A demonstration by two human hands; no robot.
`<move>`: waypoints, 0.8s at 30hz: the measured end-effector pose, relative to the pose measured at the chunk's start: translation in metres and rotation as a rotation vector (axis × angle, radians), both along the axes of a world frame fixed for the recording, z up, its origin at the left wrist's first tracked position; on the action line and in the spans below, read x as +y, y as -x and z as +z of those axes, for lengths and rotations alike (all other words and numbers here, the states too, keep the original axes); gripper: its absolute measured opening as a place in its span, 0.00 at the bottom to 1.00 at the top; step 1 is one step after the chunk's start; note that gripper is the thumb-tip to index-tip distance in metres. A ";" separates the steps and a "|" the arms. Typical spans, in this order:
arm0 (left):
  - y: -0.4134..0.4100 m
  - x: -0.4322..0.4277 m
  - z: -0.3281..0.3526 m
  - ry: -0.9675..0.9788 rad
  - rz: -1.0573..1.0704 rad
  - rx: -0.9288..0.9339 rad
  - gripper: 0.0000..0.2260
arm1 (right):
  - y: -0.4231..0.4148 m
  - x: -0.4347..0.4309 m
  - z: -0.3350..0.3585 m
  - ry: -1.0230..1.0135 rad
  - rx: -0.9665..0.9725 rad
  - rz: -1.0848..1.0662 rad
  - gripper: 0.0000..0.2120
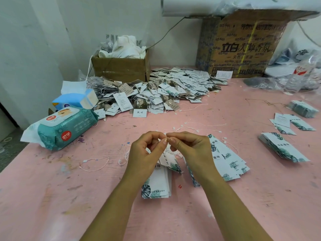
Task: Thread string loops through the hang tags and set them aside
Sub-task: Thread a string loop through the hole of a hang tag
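Note:
My left hand (147,150) and my right hand (189,146) meet fingertip to fingertip over the pink table, each pinching an end of a thin white string loop (167,136). A white hang tag with green leaf print (169,161) dangles below the fingers on that string. Under my left wrist lies a small stack of the same tags (156,186). A fanned row of tags (225,159) spreads out right of my right hand. Loose string loops (199,127) lie just beyond my hands, and one more string loop (94,164) lies to the left.
A big heap of strung tags (156,91) fills the back of the pink table (52,197). A wet-wipes pack (60,127) and tissue pack (76,100) lie at left. Two cardboard boxes (121,66) stand behind. More tag stacks (283,148) sit at right.

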State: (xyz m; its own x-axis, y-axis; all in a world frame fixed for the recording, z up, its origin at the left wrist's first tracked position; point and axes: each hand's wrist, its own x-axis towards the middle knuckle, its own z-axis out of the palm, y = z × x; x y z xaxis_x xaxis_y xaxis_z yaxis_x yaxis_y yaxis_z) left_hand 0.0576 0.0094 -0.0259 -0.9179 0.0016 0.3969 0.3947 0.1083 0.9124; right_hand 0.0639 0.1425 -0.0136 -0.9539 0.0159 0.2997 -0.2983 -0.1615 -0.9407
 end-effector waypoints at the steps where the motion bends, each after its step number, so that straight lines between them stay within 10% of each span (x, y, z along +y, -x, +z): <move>1: 0.000 0.000 0.000 0.001 0.001 0.001 0.09 | 0.000 0.000 0.000 0.004 -0.005 0.004 0.07; 24: 0.002 -0.010 0.001 0.057 -0.074 0.027 0.04 | 0.003 0.002 -0.002 0.054 -0.010 0.046 0.05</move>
State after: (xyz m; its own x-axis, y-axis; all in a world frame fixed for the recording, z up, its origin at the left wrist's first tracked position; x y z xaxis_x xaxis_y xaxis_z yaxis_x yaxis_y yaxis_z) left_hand 0.0558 -0.0001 -0.0253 -0.9032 0.0925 0.4192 0.4284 0.1295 0.8943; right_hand 0.0606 0.1444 -0.0156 -0.9569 -0.0120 0.2903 -0.2803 -0.2252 -0.9331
